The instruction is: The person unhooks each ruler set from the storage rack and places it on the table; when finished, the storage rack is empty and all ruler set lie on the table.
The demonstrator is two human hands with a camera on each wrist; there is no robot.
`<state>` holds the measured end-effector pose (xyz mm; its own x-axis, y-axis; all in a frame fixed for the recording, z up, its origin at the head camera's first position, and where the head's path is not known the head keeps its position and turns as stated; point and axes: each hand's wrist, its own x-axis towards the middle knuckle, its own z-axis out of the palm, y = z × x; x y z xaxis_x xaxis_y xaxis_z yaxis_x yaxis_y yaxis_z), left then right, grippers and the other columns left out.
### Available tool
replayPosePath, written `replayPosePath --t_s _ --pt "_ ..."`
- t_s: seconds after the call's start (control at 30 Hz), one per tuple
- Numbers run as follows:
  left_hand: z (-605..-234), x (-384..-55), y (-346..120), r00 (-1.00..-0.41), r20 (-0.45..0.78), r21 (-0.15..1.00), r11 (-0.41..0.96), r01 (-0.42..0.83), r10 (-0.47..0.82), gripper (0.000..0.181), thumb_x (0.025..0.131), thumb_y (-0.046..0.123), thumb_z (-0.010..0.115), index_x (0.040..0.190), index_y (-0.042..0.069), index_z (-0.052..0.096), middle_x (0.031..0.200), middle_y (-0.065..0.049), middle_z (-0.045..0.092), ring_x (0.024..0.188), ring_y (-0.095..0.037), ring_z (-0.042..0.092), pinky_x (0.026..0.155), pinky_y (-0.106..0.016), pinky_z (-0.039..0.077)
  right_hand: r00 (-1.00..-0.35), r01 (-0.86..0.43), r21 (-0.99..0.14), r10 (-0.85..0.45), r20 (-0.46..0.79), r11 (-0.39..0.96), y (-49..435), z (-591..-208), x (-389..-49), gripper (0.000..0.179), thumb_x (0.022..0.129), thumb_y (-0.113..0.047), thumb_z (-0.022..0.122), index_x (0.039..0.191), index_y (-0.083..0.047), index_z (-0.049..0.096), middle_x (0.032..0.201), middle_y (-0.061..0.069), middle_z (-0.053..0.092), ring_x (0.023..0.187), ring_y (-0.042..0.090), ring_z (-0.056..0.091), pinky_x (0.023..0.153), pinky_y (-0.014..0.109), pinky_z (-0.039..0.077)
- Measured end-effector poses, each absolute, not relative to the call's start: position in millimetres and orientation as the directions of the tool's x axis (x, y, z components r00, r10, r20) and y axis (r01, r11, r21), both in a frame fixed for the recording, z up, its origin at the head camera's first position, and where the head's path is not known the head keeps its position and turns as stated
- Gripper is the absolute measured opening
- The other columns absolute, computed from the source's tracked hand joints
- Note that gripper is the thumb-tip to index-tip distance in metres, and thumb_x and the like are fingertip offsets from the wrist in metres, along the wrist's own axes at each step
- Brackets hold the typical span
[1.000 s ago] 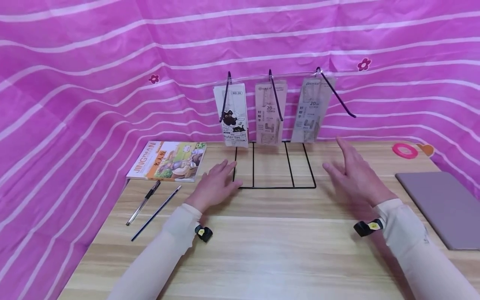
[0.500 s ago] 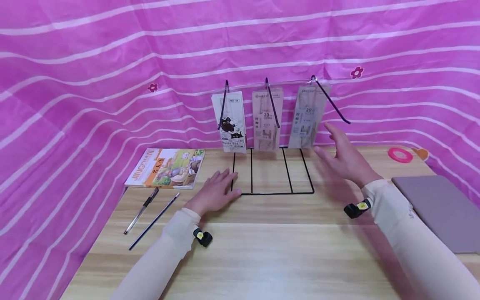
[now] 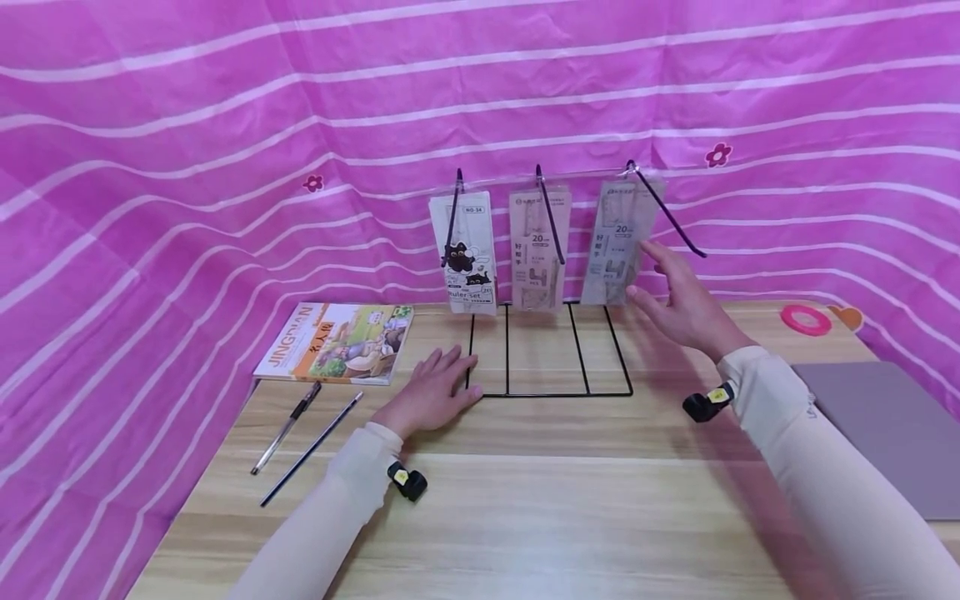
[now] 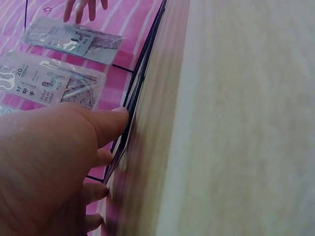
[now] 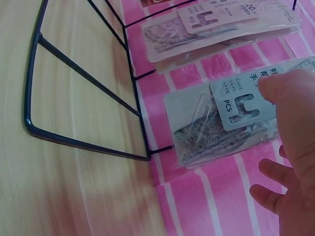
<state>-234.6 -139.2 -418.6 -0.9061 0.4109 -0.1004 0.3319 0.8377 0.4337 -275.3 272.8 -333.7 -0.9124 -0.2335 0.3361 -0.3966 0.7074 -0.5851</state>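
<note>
A black wire rack (image 3: pixel 555 395) stands on the table in the head view, its base lying flat. From its hooks hang three groups of ruler set packets: a white ruler set with black cats (image 3: pixel 467 229), a pinkish ruler set (image 3: pixel 537 279) and a grey-blue ruler set (image 3: pixel 606 279). My left hand (image 3: pixel 429 398) rests at the left side of the base, fingers spread and thumb at the front corner. My right hand (image 3: pixel 684 304) is at the right edge of the grey-blue packet. In the right wrist view its thumb (image 5: pixel 290 91) overlaps that packet, with the other fingers extended below.
A book (image 3: pixel 337 343) lies at the back left, with a capped pen (image 3: pixel 287 427) and a thin pen-like stick (image 3: pixel 311 450) before it. To the right are a grey flat board (image 3: pixel 888 433), a pink ring (image 3: pixel 806 319) and an orange piece (image 3: pixel 850 317). Pink striped cloth (image 3: pixel 525 100) hangs behind.
My right hand has moved left and up to the edge of the grey-blue ruler set. My left hand stays beside the rack base. The head view has shifted slightly.
</note>
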Motion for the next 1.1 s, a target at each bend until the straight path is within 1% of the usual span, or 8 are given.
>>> replayPosePath --t_s 0.17,0.33,0.57,0.67,0.73,0.83,0.97,1.1 --pt "-418.0 -233.9 -140.0 -0.908 -0.096 0.454 0.829 0.325 0.409 0.070 0.107 0.055 0.052 0.166 0.021 0.035 0.177 -0.012 0.016 0.164 -0.043 0.007 0.131 -0.065 0.005 -0.911 -0.400 -0.613 -0.220 0.350 0.681 269.0 -336.3 -277.6 0.077 0.107 -0.025 0.063 0.170 -0.019 0.019 0.168 0.025 0.028 0.146 0.051 0.040 0.110 0.073 0.042" --pt "-416.9 -232.4 -140.4 -0.912 -0.103 0.451 0.836 0.312 0.397 0.071 0.106 0.057 0.052 0.166 0.023 0.034 0.177 -0.011 0.016 0.164 -0.042 0.006 0.132 -0.064 0.004 -0.908 -0.404 -0.655 -0.194 0.370 0.639 264.7 -338.6 -279.7 0.074 0.107 -0.024 0.062 0.169 -0.017 0.023 0.164 0.026 0.033 0.143 0.050 0.044 0.109 0.069 0.043" --pt "-416.0 -233.5 -140.8 -0.912 -0.117 0.434 0.847 0.308 0.392 0.072 0.106 0.060 0.049 0.167 0.025 0.033 0.178 -0.008 0.014 0.165 -0.040 0.005 0.132 -0.063 0.003 -0.897 -0.422 -0.692 -0.159 0.413 0.586 258.3 -339.3 -282.7 0.068 0.104 -0.014 0.066 0.163 -0.009 0.034 0.152 0.025 0.043 0.135 0.044 0.052 0.106 0.061 0.046" --pt "-415.5 -234.4 -140.2 -0.913 -0.120 0.428 0.850 0.307 0.390 0.072 0.106 0.060 0.049 0.167 0.025 0.033 0.178 -0.008 0.014 0.165 -0.040 0.005 0.132 -0.063 0.003 -0.891 -0.428 -0.701 -0.135 0.434 0.571 255.3 -338.5 -283.3 0.064 0.102 -0.010 0.068 0.159 -0.006 0.040 0.146 0.024 0.050 0.130 0.041 0.056 0.105 0.049 0.048" --pt "-415.2 -234.9 -139.9 -0.913 -0.119 0.422 0.853 0.308 0.389 0.071 0.106 0.060 0.049 0.167 0.026 0.033 0.178 -0.008 0.014 0.165 -0.040 0.006 0.132 -0.064 0.003 -0.885 -0.431 -0.708 -0.109 0.453 0.560 253.7 -338.0 -283.6 0.060 0.102 -0.007 0.068 0.156 -0.004 0.044 0.143 0.023 0.053 0.126 0.036 0.060 0.102 0.033 0.051" --pt "-414.9 -235.0 -139.8 -0.913 -0.115 0.417 0.854 0.312 0.390 0.072 0.106 0.060 0.049 0.166 0.025 0.033 0.178 -0.008 0.015 0.165 -0.040 0.006 0.131 -0.065 0.003 -0.881 -0.420 -0.721 -0.055 0.471 0.550 251.5 -338.1 -282.5 0.054 0.101 -0.005 0.068 0.152 -0.005 0.051 0.138 0.021 0.057 0.113 0.018 0.066 0.089 0.012 0.053" --pt "-414.5 -234.7 -140.3 -0.912 -0.124 0.411 0.857 0.311 0.391 0.072 0.106 0.060 0.049 0.167 0.025 0.033 0.178 -0.008 0.015 0.165 -0.041 0.006 0.131 -0.065 0.003 -0.869 -0.414 -0.732 0.003 0.494 0.540 249.3 -338.8 -279.0 0.048 0.101 -0.004 0.067 0.148 -0.006 0.055 0.135 0.019 0.056 0.091 -0.006 0.063 0.076 0.006 0.054" --pt "-414.9 -235.7 -140.5 -0.911 -0.125 0.404 0.859 0.315 0.393 0.072 0.106 0.060 0.048 0.167 0.025 0.032 0.178 -0.009 0.015 0.164 -0.041 0.007 0.131 -0.065 0.003 -0.849 -0.422 -0.712 0.029 0.527 0.561 249.2 -337.7 -276.2 0.047 0.103 -0.009 0.066 0.149 -0.010 0.056 0.122 0.020 0.063 0.080 -0.008 0.060 0.070 0.007 0.052"
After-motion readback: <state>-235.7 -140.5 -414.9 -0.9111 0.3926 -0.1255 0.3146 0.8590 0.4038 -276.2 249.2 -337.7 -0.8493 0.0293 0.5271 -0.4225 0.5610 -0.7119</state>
